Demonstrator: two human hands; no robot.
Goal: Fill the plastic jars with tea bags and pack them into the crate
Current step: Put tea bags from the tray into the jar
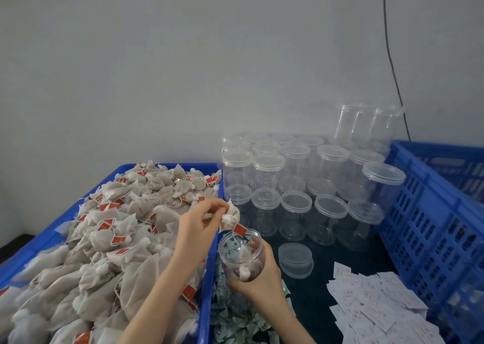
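- Left hand [195, 222] pinches a tea bag [230, 218] at its top between thumb and fingertips; the bag hangs just above the far rim of the open jar [241, 254], its red tag [239, 229] dangling at the mouth.
- Right hand [258, 273] is wrapped around the jar from the near right, fingers curled on its wall, jar tilted slightly toward the left hand. A few bags already sit at the bottom (exact count unclear).
- Risk: bag hangs over the rim rather than the centre of the mouth, so a release here could catch the rim and drop it outside, onto the green packets [235, 317] below.
- Risk: string and tag could snag on the rim and leave the tag hanging outside, fouling the loose lid [295, 261] later.
- Risk: clear wall looks slick; a looser grip while tilted could let the jar slip.
- Outward: blue tray [65, 220] heaped with tea bags at left, capped empty jars [288, 186] far, white slips [377, 307] near right, blue crate [432, 226] at right.
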